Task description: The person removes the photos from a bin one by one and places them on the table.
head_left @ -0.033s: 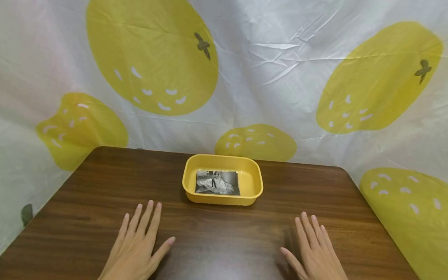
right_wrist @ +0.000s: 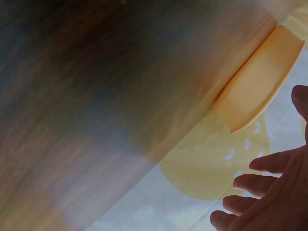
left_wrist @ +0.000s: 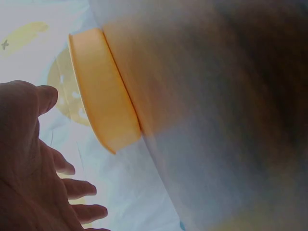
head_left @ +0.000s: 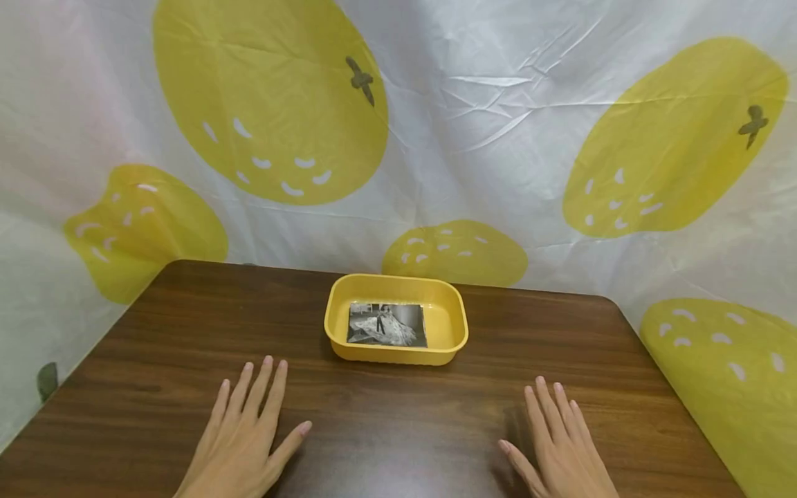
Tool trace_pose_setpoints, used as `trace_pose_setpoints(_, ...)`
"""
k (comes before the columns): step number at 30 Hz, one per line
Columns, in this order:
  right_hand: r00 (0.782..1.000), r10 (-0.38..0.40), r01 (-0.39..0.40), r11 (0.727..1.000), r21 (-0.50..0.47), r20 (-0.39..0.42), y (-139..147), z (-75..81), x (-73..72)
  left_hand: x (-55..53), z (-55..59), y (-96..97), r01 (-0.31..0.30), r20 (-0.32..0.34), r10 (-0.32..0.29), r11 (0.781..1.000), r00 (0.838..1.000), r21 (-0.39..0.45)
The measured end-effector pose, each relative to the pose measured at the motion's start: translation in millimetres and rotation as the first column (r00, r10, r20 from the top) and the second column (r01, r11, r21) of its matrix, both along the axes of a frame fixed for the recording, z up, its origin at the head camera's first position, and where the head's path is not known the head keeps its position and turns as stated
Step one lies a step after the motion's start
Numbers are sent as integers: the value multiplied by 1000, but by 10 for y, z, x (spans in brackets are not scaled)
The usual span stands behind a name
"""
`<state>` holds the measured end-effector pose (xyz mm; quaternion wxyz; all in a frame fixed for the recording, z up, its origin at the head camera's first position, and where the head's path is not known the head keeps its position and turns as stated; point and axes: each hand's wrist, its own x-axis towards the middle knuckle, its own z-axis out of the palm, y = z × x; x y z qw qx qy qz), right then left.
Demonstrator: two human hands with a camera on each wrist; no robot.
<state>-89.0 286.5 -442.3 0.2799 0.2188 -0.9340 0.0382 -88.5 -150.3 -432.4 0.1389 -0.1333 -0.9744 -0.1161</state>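
A yellow plastic basin [head_left: 448, 326] with rounded corners stands near the back edge of the table. Inside it, left of the middle, lies a black-and-white picture [head_left: 387, 326] of a figure in a wide gown. My left hand [head_left: 239, 436] is in front of the basin to the left, palm down, fingers spread and holding nothing. To the front right, my right hand [head_left: 560, 446] has straight fingers, its thumb held out, and is also bare. Both wrist views show the side of the basin [left_wrist: 103, 91] [right_wrist: 260, 79] beyond the fingers; the picture is hidden there.
The dark wood-grain table [head_left: 398, 429] has rounded back corners. Behind it and along both sides hangs a white cloth [head_left: 473, 138] printed with large yellow fruit. Bare tabletop lies between the two hands and on either side of the basin.
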Motion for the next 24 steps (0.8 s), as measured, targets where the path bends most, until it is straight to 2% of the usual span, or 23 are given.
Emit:
trace_pose_setpoints(7, 999, 27, -27, 1000, 5, 16, -23, 86, -45, -2, 14, 0, -1, 8, 1, 1000, 1000, -2)
trace_pose_setpoints(13, 997, 51, -51, 999, -9, 62, -106, 303, -150, -46, 104, 26, 4, 46, -5, 1000, 999, 31)
trace_pose_setpoints(19, 991, 85, -81, 996, -34, 107, -245, 553, -419, -209, 238, 61, 28, 78, -37, 993, 996, 118)
trace_pose_setpoints(24, 976, 101, -88, 993, -73, 193, -377, 686, -690, -394, 311, 115, 45, 137, -82, 966, 987, 253)
